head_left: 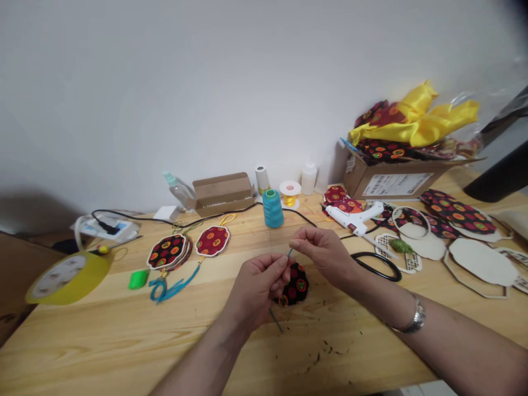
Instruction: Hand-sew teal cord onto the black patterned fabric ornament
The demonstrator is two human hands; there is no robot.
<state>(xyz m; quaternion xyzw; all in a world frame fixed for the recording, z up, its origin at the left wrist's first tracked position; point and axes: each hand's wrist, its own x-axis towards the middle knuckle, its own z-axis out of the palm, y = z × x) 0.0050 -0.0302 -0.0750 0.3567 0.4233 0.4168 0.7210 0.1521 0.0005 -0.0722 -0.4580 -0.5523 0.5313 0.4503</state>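
I am pinching a thin blue thread (290, 252) in both hands: my left fingers (278, 268) clench it from its 8 o'clock side, my right fingers (303, 246) from 3 o'clock. A dark patterned fabric piece (298, 284) sits just below, partly hidden by my left hand; I cannot tell whether I hold it too. From that piece, a strand end (276, 321) pokes out at 7 o'clock. Dark scraps (325, 349) litter the desk (165, 352) at 5. The teal thread cone (273, 210) stands at 11, the red tasselled piece (212, 241) lies at 10, and the green lump (138, 279) rests at 9, nearer me than the yellow tape roll (88, 283). Between 1 and 2 lies the white glue gun (353, 219).
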